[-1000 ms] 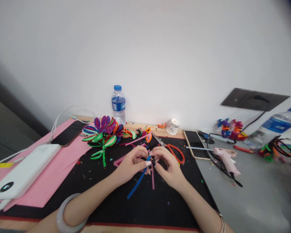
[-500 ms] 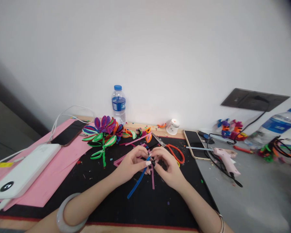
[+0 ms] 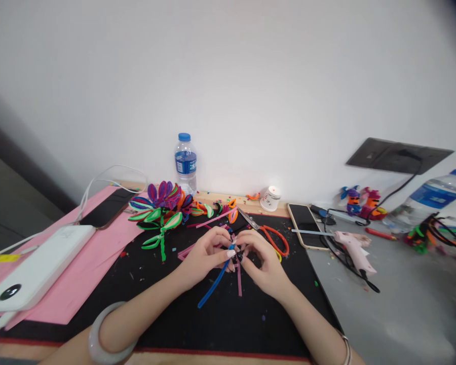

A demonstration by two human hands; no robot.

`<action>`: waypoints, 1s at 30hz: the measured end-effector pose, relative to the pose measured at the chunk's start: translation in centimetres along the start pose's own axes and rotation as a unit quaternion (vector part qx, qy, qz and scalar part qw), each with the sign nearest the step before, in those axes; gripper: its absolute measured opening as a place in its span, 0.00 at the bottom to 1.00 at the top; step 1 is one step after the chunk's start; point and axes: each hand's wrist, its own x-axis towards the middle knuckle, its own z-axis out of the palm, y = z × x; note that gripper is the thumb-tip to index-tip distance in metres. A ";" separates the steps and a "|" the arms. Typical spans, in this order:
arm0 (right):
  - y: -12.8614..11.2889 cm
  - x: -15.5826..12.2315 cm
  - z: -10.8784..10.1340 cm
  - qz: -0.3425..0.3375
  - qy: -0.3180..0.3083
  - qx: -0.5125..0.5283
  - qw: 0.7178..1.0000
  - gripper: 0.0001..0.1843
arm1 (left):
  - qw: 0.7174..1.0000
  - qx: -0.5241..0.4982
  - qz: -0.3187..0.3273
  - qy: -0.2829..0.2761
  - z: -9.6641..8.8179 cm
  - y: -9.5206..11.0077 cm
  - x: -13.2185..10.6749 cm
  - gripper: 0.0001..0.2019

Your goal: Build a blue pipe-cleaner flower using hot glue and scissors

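My left hand (image 3: 205, 253) and my right hand (image 3: 264, 261) meet over the middle of a black mat (image 3: 167, 309). Both pinch a small bundle of pipe cleaners between thumbs and fingertips. A blue pipe cleaner (image 3: 213, 286) hangs from the bundle toward me and to the left, and a pink pipe cleaner (image 3: 239, 279) hangs straight down beside it. A small dark piece sits at the pinch point between the hands. Orange-handled scissors (image 3: 273, 237) lie just behind my right hand.
A multicoloured pipe-cleaner flower (image 3: 161, 208) lies back left. A water bottle (image 3: 185, 163) and a small white cup (image 3: 270, 197) stand by the wall. A phone (image 3: 306, 219) and pink glue gun (image 3: 353, 248) lie right; a white power bank (image 3: 38, 268) and a second phone (image 3: 106, 208) rest on pink paper.
The hands stay pinched together almost in place. The blue pipe cleaner's free end has shifted slightly up and left.
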 end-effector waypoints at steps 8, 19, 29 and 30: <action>0.0 0.0 0.1 0.004 -0.003 0.010 1.000 0.17 | 1.000 -0.005 -0.003 -0.005 0.0 -0.1 0.0 0.12; 0.6 -0.1 -0.1 0.039 0.015 0.101 0.994 0.14 | 1.000 0.006 0.019 -0.006 -0.1 -0.1 0.1 0.11; 1.9 0.0 0.1 0.129 0.134 0.156 0.970 0.03 | 1.000 0.019 0.012 -0.005 0.0 0.2 -0.1 0.11; 2.0 0.0 0.1 0.139 0.143 0.159 0.967 0.04 | 1.000 0.020 0.010 -0.005 0.0 0.2 -0.1 0.10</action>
